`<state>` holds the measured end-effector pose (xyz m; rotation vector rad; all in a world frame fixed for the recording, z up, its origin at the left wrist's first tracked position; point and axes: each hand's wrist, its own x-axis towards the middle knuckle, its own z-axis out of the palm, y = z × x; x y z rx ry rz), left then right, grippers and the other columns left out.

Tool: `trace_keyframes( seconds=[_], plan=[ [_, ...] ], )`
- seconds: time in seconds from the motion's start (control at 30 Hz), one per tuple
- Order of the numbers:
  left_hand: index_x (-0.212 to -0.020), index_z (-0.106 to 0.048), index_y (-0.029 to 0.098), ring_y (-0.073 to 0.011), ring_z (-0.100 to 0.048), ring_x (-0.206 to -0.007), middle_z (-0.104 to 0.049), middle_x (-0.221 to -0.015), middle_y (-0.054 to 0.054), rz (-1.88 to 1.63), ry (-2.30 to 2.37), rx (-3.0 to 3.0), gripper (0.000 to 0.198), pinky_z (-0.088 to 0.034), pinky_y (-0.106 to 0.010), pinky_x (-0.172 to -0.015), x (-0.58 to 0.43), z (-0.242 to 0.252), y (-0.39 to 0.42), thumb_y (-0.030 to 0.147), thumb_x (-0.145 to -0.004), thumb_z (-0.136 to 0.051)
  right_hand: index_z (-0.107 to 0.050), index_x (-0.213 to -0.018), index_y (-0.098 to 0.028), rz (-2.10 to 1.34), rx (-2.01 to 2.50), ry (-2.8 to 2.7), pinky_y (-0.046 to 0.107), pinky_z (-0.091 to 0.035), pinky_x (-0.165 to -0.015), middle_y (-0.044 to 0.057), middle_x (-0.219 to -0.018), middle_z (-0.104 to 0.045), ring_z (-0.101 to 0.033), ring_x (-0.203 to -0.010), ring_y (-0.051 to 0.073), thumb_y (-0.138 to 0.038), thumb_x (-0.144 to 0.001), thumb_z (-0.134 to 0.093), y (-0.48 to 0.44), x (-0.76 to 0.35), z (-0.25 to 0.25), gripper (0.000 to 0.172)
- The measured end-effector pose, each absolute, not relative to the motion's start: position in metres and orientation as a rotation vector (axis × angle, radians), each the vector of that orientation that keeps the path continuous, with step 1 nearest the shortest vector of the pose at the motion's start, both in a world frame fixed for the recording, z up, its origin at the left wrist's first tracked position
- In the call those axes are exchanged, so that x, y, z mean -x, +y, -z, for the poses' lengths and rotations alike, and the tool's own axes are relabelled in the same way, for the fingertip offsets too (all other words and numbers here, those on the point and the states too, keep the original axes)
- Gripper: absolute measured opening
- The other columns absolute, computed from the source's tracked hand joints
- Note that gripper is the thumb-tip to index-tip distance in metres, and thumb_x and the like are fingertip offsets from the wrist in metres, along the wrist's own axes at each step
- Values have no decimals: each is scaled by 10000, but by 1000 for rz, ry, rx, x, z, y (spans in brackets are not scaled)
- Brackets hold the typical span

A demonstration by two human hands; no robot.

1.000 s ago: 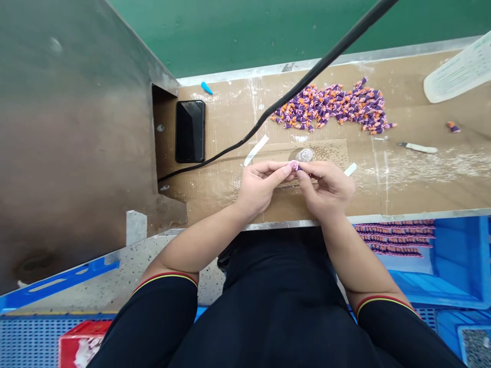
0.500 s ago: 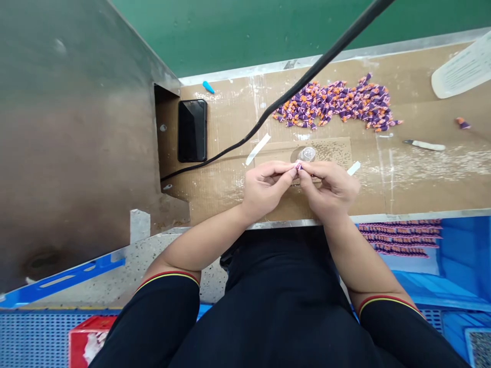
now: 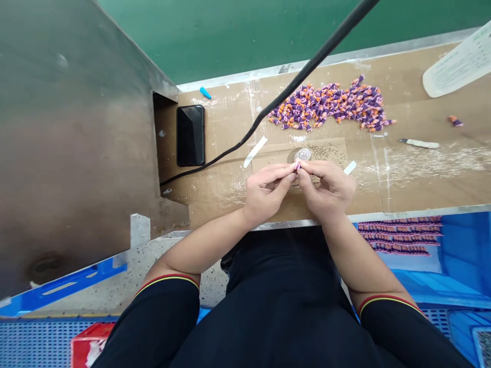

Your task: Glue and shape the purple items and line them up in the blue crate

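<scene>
My left hand (image 3: 267,190) and my right hand (image 3: 329,185) meet over the cardboard-covered bench (image 3: 402,174), fingertips pinched together on one small purple and pink piece (image 3: 296,165). Just beyond the fingertips stands a small clear round container (image 3: 305,154). A heap of several purple and orange pieces (image 3: 330,106) lies further back on the bench. Both hands are closed in a pinch; most of the held piece is hidden by the fingers.
A black phone (image 3: 190,135) lies at the left beside a large metal housing (image 3: 72,128). A black cable (image 3: 291,87) crosses overhead. White strips (image 3: 255,151), a small tool (image 3: 419,143) and a blue bin (image 3: 441,255) holding rows of pieces are nearby.
The hands stay pinched on the small piece with only slight finger shifts. The view has drifted a little.
</scene>
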<state>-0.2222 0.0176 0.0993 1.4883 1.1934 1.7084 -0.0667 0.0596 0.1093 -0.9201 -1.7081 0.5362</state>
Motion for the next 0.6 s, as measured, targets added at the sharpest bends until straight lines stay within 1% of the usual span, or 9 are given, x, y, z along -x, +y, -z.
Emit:
trace_keyframes(
  seconds=[0.1,0.2,0.27,0.33,0.4,0.47,0.5,0.6],
  plan=[
    [-1274,-879,339,-196,-872,-1105,-887,-1220,-58,-1702,1164,-1455,252,-744,-328,-989,223,-100,18,243,-1054,-802,-860,-1071,-294,-532,874,-1684,397,-732,-888,36,-1043,-900,-877,-960,229,-233,-1034,-791,61,67,-108,99],
    [-1267,-882,326,-206,-870,-1119,-886,-1225,-59,-1666,1168,-1435,232,-746,-345,-1012,224,-102,18,260,-1063,-792,-857,-1078,-287,-546,879,-1682,401,-730,-903,39,-1048,-897,-869,-962,225,-237,-1040,-783,61,69,-112,98],
    [-1276,-879,308,-224,-863,-1157,-877,-1266,-70,-1618,1186,-1425,230,-740,-369,-1054,223,-106,17,295,-1060,-800,-847,-1080,-278,-580,892,-1679,395,-726,-905,40,-1033,-887,-855,-950,213,-252,-1060,-753,60,69,-116,99],
    [-1329,-859,309,-237,-854,-1182,-862,-1324,-75,-1575,1177,-1420,279,-739,-383,-1066,222,-110,15,339,-1058,-805,-830,-1089,-271,-624,923,-1662,386,-721,-910,39,-1021,-868,-842,-956,200,-282,-1083,-720,58,66,-119,111],
    [-1381,-833,337,-215,-858,-1127,-857,-1340,-57,-1573,1167,-1450,339,-752,-345,-994,223,-113,14,335,-1043,-816,-805,-1107,-265,-676,990,-1605,378,-719,-930,40,-1041,-845,-840,-995,193,-330,-1099,-699,58,52,-117,125],
    [-1376,-831,350,-193,-859,-1050,-867,-1308,-41,-1564,1235,-1505,384,-756,-304,-877,225,-113,14,267,-1001,-838,-774,-1125,-263,-716,1078,-1491,355,-716,-941,32,-1061,-814,-848,-1040,187,-387,-1109,-694,58,21,-112,148],
    [-1344,-845,336,-189,-857,-999,-878,-1263,-40,-1608,1269,-1530,382,-753,-294,-824,227,-112,14,251,-972,-850,-758,-1129,-264,-717,1122,-1421,341,-714,-940,24,-1064,-797,-852,-1056,184,-413,-1108,-701,57,-2,-109,162],
    [-1259,-875,297,-203,-858,-947,-893,-1182,-38,-1699,1331,-1509,379,-754,-313,-777,232,-108,19,224,-887,-880,-724,-1116,-270,-557,1257,-1228,311,-707,-926,-3,-1049,-753,-854,-1070,179,-461,-1059,-766,49,-99,-103,204]
  ],
)
